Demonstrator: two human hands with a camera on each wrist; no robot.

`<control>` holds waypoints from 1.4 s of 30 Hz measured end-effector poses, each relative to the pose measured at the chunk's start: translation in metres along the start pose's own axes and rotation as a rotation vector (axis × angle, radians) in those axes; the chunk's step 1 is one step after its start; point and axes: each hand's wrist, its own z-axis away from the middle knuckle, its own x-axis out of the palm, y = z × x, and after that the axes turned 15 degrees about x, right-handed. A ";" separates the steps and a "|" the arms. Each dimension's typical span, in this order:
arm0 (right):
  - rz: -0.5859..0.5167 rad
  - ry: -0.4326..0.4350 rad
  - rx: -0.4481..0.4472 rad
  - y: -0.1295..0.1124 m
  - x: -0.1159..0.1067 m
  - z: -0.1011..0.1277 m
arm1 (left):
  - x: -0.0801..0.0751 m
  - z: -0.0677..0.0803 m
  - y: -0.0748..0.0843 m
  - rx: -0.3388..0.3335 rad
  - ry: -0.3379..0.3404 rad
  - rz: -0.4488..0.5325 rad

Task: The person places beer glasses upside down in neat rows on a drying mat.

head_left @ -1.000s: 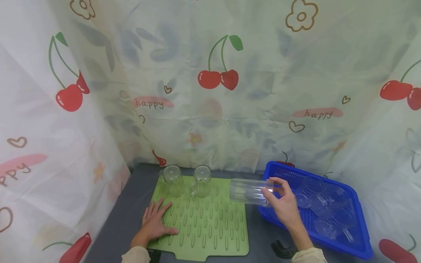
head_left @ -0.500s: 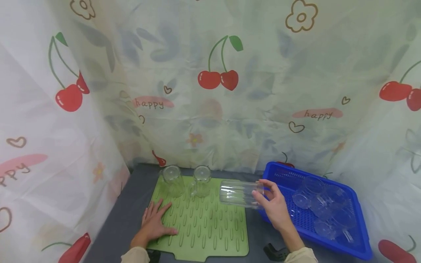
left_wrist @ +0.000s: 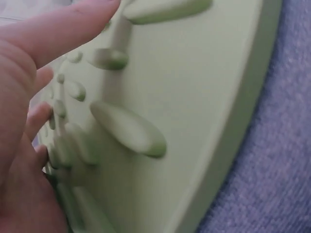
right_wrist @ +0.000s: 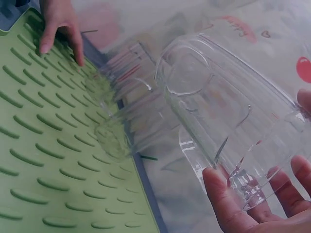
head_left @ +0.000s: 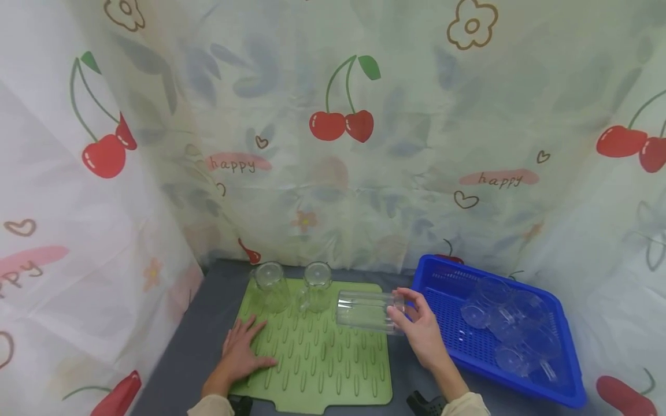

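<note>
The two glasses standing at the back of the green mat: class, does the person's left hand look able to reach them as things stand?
Probably yes. The left hand rests flat on the green mat, holding nothing, and only bare mat lies between it and the two glasses.

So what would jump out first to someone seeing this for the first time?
Probably the clear glass held on its side in the right hand, over the green mat. Then the blue basket of clear cups at the right, and the cherry-print curtain behind. The left hand lies flat on the mat.
</note>
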 end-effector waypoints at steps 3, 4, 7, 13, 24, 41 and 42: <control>-0.008 0.002 0.010 0.002 0.005 0.000 | -0.001 0.000 0.003 -0.001 0.039 0.017; -0.008 0.004 0.015 0.003 0.006 0.000 | -0.002 0.001 0.004 -0.011 0.042 0.031; -0.014 0.012 0.025 0.005 0.011 -0.001 | -0.005 0.001 0.009 -0.035 0.034 0.054; -0.017 0.018 0.065 0.013 0.015 -0.005 | -0.009 0.006 0.019 -0.082 0.011 0.159; -0.066 -0.017 0.129 0.021 0.023 -0.005 | -0.014 0.005 0.052 0.016 0.042 0.332; -0.080 -0.053 0.129 0.033 0.031 -0.006 | -0.019 -0.007 0.122 0.118 0.112 0.459; -0.080 -0.058 0.127 0.033 0.032 -0.005 | -0.018 -0.008 0.125 0.132 0.114 0.459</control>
